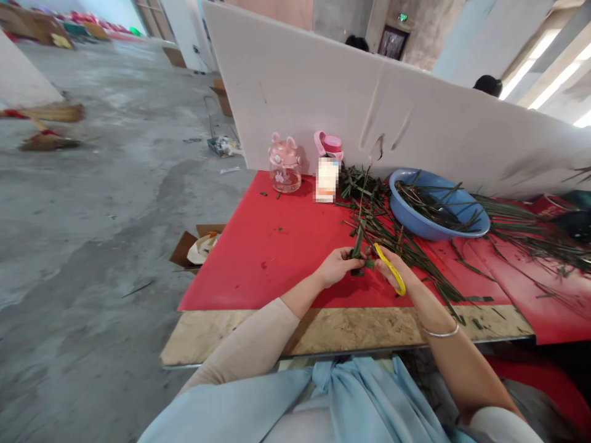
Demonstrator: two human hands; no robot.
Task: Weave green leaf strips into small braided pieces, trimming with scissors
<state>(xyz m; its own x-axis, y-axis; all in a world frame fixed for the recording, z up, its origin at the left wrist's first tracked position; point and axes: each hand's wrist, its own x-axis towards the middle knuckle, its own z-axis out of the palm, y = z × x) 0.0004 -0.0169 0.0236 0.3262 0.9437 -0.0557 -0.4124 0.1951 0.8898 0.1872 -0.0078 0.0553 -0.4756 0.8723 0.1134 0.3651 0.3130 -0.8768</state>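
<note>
One long dark-green leaf piece [359, 240] lies in front & left of the round blue plastic basin [431, 231], btwn the hands. L hand [340, 267] is nearly closed, thumb & fingers pinching its lower end; R hand [390, 269], partly curled, has scissors w/ yellow plastic handles [396, 278], fingertips by the leaf's R side. Can't tell if blades are open. Leaf is narrow, flat-sided, upper end pointing away from the body, lower end bunched/folded, partly hidden by fingers. Basin holds loose green strips, some over the rim, + sth dark, unclear. Left of basin, past a dark-green leaf heap [362, 184]: bottle w/ pink lid, lower part pixelated [327, 175]; farther L, clear round bottle w/ pink eared lid [285, 175], some liquid inside. Well L of basin, on floor: brown cardboard box [183, 248] w/ sth white & orange.
</note>
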